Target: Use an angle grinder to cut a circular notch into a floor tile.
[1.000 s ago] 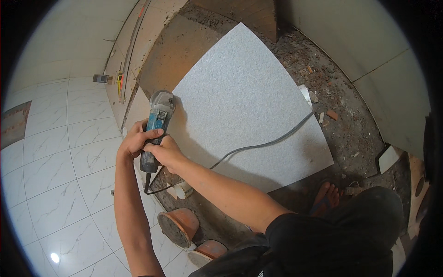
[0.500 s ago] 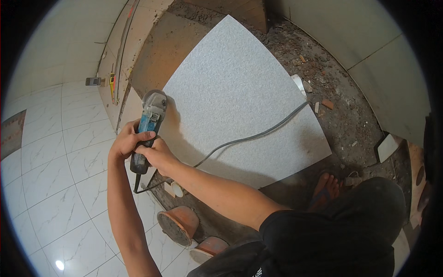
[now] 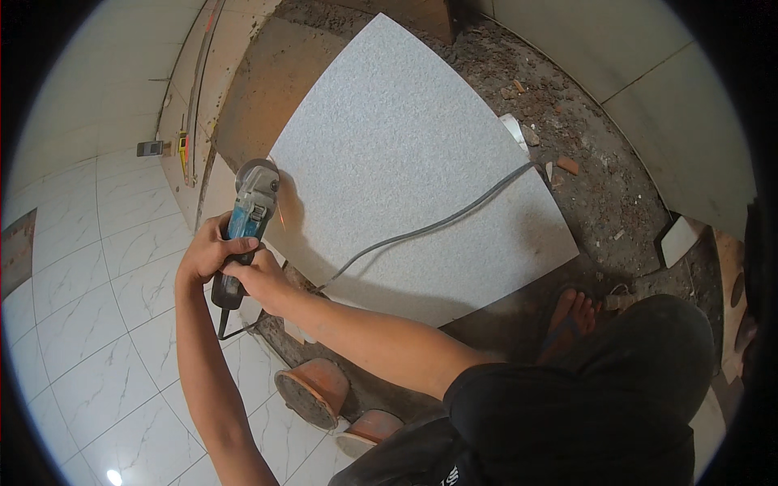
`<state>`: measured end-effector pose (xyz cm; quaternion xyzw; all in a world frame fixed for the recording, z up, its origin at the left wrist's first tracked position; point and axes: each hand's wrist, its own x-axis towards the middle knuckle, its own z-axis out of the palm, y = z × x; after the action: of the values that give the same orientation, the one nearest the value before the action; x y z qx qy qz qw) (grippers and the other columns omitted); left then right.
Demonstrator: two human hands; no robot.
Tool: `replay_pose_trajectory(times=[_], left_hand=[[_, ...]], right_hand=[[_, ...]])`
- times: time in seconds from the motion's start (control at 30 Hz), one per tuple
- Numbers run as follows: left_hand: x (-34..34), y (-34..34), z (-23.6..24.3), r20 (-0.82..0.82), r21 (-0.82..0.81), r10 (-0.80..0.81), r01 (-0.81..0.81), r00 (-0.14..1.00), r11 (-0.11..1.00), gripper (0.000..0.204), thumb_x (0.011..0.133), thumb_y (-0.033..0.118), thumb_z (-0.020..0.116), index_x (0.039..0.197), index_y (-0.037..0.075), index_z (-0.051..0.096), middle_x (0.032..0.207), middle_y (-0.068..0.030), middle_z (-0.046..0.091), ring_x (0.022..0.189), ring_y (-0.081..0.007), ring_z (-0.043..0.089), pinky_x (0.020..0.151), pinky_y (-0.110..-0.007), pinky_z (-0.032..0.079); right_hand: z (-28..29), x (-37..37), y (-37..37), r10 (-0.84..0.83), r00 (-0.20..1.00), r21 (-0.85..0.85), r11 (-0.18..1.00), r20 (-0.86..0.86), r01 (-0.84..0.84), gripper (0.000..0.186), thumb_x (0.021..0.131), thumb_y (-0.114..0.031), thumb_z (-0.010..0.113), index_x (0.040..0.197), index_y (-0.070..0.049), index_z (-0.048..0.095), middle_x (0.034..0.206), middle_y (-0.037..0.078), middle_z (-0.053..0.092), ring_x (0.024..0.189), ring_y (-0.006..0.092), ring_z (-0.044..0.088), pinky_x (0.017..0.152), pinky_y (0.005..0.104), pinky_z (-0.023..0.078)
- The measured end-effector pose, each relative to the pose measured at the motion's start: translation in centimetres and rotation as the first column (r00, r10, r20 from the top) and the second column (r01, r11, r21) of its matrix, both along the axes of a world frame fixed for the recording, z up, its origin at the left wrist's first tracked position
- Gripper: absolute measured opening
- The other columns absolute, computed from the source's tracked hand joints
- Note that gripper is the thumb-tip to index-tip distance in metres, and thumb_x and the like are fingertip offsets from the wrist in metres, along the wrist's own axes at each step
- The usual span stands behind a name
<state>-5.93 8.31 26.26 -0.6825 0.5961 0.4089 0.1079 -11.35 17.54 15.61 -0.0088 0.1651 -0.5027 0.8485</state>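
Observation:
My left hand [image 3: 209,248] wraps round the body of a blue-and-grey angle grinder [image 3: 247,217] from the left, thumb across its top. My right hand [image 3: 264,282] grips the same tool lower down, its fingers partly hidden behind the left hand and the body. The grinder's guarded head is at the left edge of a large, pale grey speckled tile [image 3: 397,154]; I cannot tell how deep the disc sits. A thin orange streak shows beside the head. The grinder's dark cord [image 3: 438,225] runs across the tile.
Two orange-brown buckets [image 3: 320,387] stand near my knees, the nearer-left one holding grey mix. Rubble and a brick piece [image 3: 568,165] lie right of the tile. White marbled floor tiles [image 3: 146,279] spread at left. A tape measure [image 3: 183,148] lies by the far-left wall.
The whole view has shifted, so the tile and grinder appear slightly further left and up. The thin orange streak beside the grinder head is new. Both hands keep their grip.

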Motion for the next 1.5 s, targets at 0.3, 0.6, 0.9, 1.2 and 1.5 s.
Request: replay_pose_trajectory(times=[0.3,0.6,0.9,1.2,1.5], left_hand=[[0.0,0.5,0.7,0.079,-0.032,-0.065,0.067,0.995,0.997,0.050,0.071,0.024,0.085,0.110,-0.002,0.068,0.092,-0.0074,0.068,0.083,-0.0183,0.059,0.082,-0.033,0.049],[1.5,1.2,2.1,0.104,-0.077,-0.111,0.119,0.988,0.990,0.056,0.070,0.022,0.086,0.116,-0.002,0.065,0.094,-0.0071,0.067,0.085,-0.0184,0.058,0.084,-0.033,0.048],[3.5,0.7,0.1,-0.010,-0.029,-0.149,0.148,0.989,0.989,0.064,0.069,0.016,0.086,0.127,-0.001,0.063,0.101,-0.0078,0.070,0.092,-0.0197,0.061,0.090,-0.033,0.048],[3.1,-0.1,0.3,0.024,0.003,-0.158,0.158,0.987,0.987,0.067,0.069,0.018,0.088,0.128,-0.001,0.063,0.099,-0.0069,0.070,0.090,-0.0192,0.061,0.089,-0.033,0.049],[3.6,-0.6,0.1,0.025,-0.009,-0.156,0.156,0.987,0.988,0.067,0.068,0.017,0.088,0.127,-0.002,0.064,0.098,-0.0063,0.070,0.090,-0.0187,0.061,0.088,-0.033,0.049]], right_hand=[[0.1,0.5,0.4,-0.035,0.995,-0.018,0.999,0.093,0.036,0.046,0.089,-0.014,0.073,0.127,0.004,0.054,0.113,0.011,0.065,0.099,0.0173,0.068,0.081,0.0309,0.059],[0.9,2.7,0.9,0.011,0.999,-0.042,0.999,-0.050,-0.013,0.070,0.080,-0.015,0.079,0.136,0.004,0.042,0.118,0.017,0.063,0.106,0.0233,0.065,0.089,0.0353,0.055],[0.0,4.9,1.0,0.026,1.000,0.080,0.996,-0.015,-0.025,0.055,0.087,-0.002,0.070,0.135,-0.006,0.044,0.114,0.008,0.062,0.095,0.0143,0.067,0.071,0.0274,0.058],[-0.2,6.1,0.4,-0.013,0.999,0.096,0.995,-0.034,0.016,0.052,0.088,-0.009,0.074,0.132,-0.007,0.046,0.111,0.006,0.062,0.091,0.0111,0.065,0.066,0.0262,0.056],[-0.2,6.2,0.0,0.011,0.997,0.075,0.997,-0.072,-0.005,0.049,0.089,-0.010,0.074,0.130,-0.006,0.048,0.106,0.006,0.063,0.088,0.0106,0.065,0.065,0.0251,0.055]])
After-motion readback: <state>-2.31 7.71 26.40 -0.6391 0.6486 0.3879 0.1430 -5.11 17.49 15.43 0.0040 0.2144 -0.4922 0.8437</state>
